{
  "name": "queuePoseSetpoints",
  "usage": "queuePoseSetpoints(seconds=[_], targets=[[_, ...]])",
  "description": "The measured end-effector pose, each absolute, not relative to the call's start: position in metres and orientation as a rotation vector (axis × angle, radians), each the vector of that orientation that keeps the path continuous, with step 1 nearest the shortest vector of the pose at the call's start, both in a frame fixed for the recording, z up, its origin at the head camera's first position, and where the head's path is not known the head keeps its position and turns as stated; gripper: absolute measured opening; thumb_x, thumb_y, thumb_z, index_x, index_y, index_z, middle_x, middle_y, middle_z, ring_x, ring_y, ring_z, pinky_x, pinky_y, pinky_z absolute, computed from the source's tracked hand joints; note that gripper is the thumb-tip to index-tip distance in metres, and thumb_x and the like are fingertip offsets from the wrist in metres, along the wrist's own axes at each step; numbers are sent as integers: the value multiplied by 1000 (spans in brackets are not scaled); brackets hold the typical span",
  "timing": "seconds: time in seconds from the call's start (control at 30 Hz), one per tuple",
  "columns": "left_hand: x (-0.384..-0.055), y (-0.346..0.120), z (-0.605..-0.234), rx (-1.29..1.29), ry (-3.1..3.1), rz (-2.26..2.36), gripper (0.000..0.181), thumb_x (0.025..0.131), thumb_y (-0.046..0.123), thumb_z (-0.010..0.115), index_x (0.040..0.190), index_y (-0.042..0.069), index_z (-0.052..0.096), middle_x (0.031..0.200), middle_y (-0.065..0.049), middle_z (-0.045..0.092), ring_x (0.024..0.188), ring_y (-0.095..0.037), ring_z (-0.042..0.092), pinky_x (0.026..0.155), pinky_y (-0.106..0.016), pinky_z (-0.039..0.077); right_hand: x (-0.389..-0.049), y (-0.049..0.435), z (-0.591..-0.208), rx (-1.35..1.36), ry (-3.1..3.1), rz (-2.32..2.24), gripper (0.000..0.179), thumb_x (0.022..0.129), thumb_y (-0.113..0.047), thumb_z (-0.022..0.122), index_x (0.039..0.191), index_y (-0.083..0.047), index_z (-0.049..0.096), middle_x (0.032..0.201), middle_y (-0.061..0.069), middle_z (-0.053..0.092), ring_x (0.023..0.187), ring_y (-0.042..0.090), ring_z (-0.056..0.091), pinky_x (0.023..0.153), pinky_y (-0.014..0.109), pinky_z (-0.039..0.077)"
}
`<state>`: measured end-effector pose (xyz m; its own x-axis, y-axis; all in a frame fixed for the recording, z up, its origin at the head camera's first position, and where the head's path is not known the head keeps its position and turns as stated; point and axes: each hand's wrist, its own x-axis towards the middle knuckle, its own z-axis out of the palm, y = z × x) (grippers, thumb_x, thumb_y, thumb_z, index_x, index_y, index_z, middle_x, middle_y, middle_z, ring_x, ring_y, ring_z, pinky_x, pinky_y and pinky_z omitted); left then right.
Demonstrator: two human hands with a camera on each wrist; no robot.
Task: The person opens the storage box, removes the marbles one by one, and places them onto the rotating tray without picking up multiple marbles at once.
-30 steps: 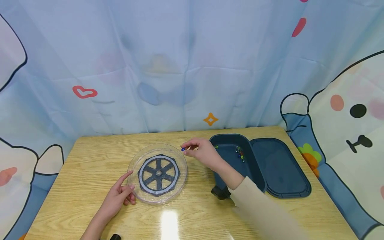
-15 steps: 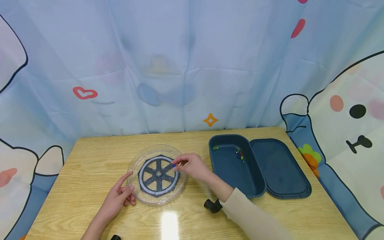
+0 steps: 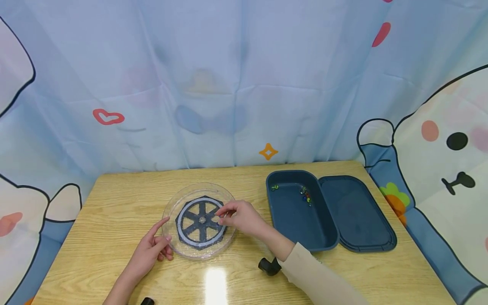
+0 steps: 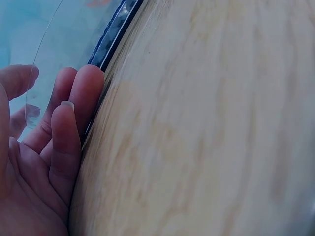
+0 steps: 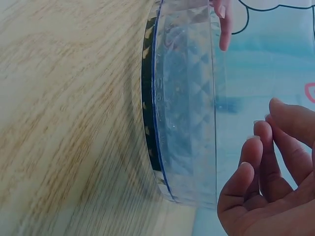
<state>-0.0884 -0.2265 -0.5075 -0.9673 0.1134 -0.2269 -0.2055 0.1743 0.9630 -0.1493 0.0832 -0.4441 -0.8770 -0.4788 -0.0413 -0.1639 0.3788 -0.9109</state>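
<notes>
A clear round dish (image 3: pixel 169 203) with a dark six-spoked wheel shape (image 3: pixel 202 206) in it lies on the table. My left hand (image 3: pixel 146 253) holds its left rim, index finger and thumb at the edge, other fingers curled against the outer wall in the left wrist view. My right hand (image 3: pixel 242 217) hovers over the dish's right side, thumb and index tips close together but apart. No bead shows between those fingers in the head or right wrist view. I cannot make out a blue bead in the dish. Several small coloured beads (image 3: pixel 306 195) lie in a dark blue bin (image 3: pixel 301 228).
The bin's dark blue lid (image 3: pixel 358 214) lies to its right on the wooden table (image 3: pixel 129 195). A black device (image 3: pixel 269 266) is beneath the right forearm, between the dish and the bin. Behind the table hangs a patterned blue curtain (image 3: pixel 213 63).
My right hand has moved left and down from beside the dish to over it. The blue bead seen between its fingertips earlier is no longer visible. The left hand stays at the rim.
</notes>
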Motion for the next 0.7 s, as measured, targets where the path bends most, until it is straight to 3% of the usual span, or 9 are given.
queuePoseSetpoints(seconds=[0.23, 0.47, 0.7], targets=[[-88, -226, -507, -89, 2209, 1872, 57, 102, 14, 57, 154, 22, 33, 74, -16, 64, 63, -28, 69, 58, -28, 51, -153, 87, -438, -535, 2375, -1515, 16, 92, -8, 72, 107, -4, 75, 97, 0, 67, 82, 19, 60, 62, 30, 47], [-88, -226, -507, -94, 2208, 1872, 58, 102, 13, 57, 154, 21, 33, 74, -16, 64, 63, -28, 68, 58, -28, 51, -159, 103, -419, -472, 2422, -1538, 16, 93, -13, 72, 109, -12, 75, 105, 0, 67, 92, 23, 59, 72, 35, 50], [-88, -225, -506, -94, 2210, 1871, 58, 102, 14, 58, 154, 22, 33, 74, -16, 64, 63, -28, 68, 58, -28, 50, -171, 126, -409, -385, 2509, -1554, 18, 93, -16, 72, 110, -15, 76, 105, -1, 68, 94, 22, 59, 73, 37, 49]])
